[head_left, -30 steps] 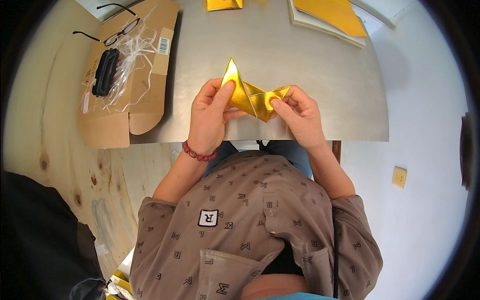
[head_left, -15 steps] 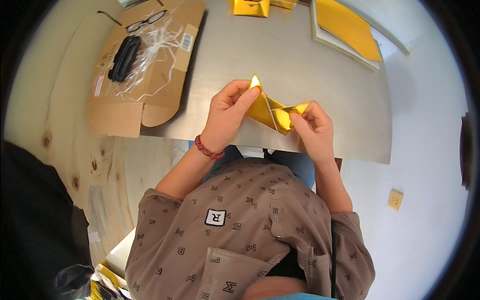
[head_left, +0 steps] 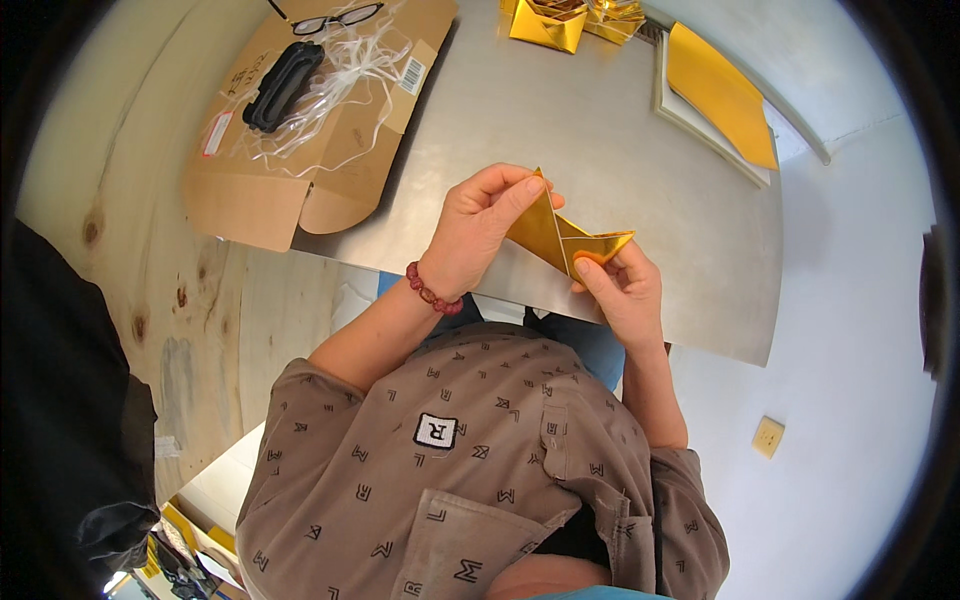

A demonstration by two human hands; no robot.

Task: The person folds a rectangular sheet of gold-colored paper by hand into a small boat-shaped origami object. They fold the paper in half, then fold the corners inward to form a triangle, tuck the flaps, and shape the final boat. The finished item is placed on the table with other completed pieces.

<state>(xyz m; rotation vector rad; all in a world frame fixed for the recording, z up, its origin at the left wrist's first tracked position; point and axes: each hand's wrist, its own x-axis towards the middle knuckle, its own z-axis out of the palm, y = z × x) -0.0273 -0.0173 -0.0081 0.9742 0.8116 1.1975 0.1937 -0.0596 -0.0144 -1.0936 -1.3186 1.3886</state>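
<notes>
A shiny gold folded sheet of paper (head_left: pixel 538 240) is held above the near part of the metal table, with pale edges along its creases. My left hand (head_left: pixel 485 222) pinches its upper left corner between thumb and fingers, and a pointed tip sticks up past the thumb. With thumb in front and fingers behind, my right hand (head_left: pixel 622 298) grips the lower right part, where a folded flap points to the right. A dark red bead bracelet (head_left: pixel 432 290) circles my left wrist. The fingers behind the paper are partly hidden.
On the left, a cardboard box (head_left: pixel 245 185) carries a black tray-like case (head_left: pixel 284 87), white plastic strips (head_left: pixel 350 70) and eyeglasses (head_left: pixel 340 18). Folded gold paper pieces (head_left: pixel 548 28) sit at the table's far edge. A stack of gold sheets (head_left: pixel 722 95) lies far right, beside a white wall (head_left: pixel 850 250).
My right thumb has shifted down toward the paper's lower fold, and the right flap now lies flatter. My left hand keeps its pinch. The whole view has turned slightly.
</notes>
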